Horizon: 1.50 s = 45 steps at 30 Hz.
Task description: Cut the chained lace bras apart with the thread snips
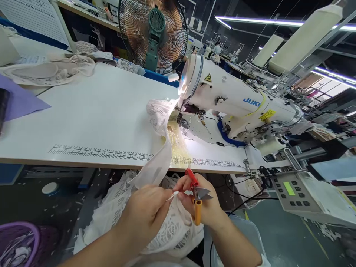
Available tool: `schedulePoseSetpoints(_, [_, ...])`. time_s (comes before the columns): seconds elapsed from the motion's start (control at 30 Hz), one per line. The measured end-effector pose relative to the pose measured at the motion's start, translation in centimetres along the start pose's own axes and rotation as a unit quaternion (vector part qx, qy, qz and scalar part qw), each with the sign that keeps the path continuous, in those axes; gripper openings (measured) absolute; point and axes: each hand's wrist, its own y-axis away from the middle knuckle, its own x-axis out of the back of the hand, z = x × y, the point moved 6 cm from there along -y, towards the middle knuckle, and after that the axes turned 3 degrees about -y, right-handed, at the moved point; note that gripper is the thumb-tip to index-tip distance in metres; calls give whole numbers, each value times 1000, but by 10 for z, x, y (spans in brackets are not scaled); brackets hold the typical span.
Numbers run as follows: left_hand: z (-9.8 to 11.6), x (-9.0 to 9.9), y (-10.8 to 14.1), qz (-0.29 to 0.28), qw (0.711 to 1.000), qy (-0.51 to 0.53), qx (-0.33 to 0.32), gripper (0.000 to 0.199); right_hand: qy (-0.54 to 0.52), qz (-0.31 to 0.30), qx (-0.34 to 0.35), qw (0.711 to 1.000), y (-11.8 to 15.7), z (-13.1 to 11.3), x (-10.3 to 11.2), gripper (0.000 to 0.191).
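Note:
Below the table edge, my left hand (148, 209) is closed on a white fabric strip (157, 163). That strip runs up over the edge to the lace piece (158, 115) beside the sewing machine's needle. Close on its right, my right hand (204, 200) is also closed, with small scissors (198, 194) with red and orange handles held in it. Its thumb and index finger meet a small white strip end (174, 194) between the two hands. White lace fabric (178, 230) lies heaped in my lap under both hands.
The white sewing machine (230, 96) stands at the table's right. A fan (152, 33) is behind the table (111, 107). Lace pieces (50, 70) and purple paper (22, 98) lie at the left. A purple basket (35, 237) sits lower left, a control box (294, 191) at right.

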Motion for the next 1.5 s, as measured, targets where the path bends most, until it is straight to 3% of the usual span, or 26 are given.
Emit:
schedulePoseSetpoints(0.1, [2, 0, 0, 8, 1000, -12, -13, 34, 1, -2, 2, 1000, 0, -1, 0, 17])
schedulePoseSetpoints(0.2, [-7, -4, 0, -54, 992, 88, 79, 31, -8, 2, 12, 1000, 1, -3, -1, 19])
schedulePoseSetpoints(0.33, [-16, -16, 3, -138, 906, 313, 250, 23, -16, 5, 19, 1000, 2, -3, -3, 20])
schedulePoseSetpoints(0.43, [-17, -19, 5, -141, 867, 375, 296, 24, -18, 19, 40, 999, 3, -3, -3, 20])
schedulePoseSetpoints(0.5, [-18, -19, 5, -128, 877, 358, 293, 25, -23, 23, 53, 998, 4, -3, -4, 20])
schedulePoseSetpoints(0.57, [-19, -17, 5, -111, 906, 309, 267, 27, -22, 23, 54, 998, 4, -1, -4, 20])
schedulePoseSetpoints(0.67, [-18, -15, 4, -96, 951, 205, 211, 30, -20, 8, 18, 1000, 2, 3, -4, 19])
schedulePoseSetpoints(0.77, [-16, -16, 4, -111, 968, 138, 176, 33, -26, -7, -20, 999, 0, 8, -5, 16])
schedulePoseSetpoints(0.97, [-17, -18, 3, -123, 953, 172, 216, 33, -86, 1, -42, 995, -4, 8, -8, 27])
schedulePoseSetpoints(1.17, [-21, -21, 4, -126, 904, 288, 288, 28, -78, 6, -49, 996, -5, 9, -9, 28])
schedulePoseSetpoints(1.27, [-25, -21, 5, -131, 872, 342, 324, 28, -37, -35, -46, 998, -6, 8, -6, 27])
schedulePoseSetpoints(1.37, [-30, -21, 7, -139, 846, 378, 348, 27, 41, -127, -32, 991, -4, 4, -4, 44])
schedulePoseSetpoints(1.5, [-36, -21, 8, -152, 842, 369, 361, 27, 119, -264, -50, 956, 7, 9, -6, 54])
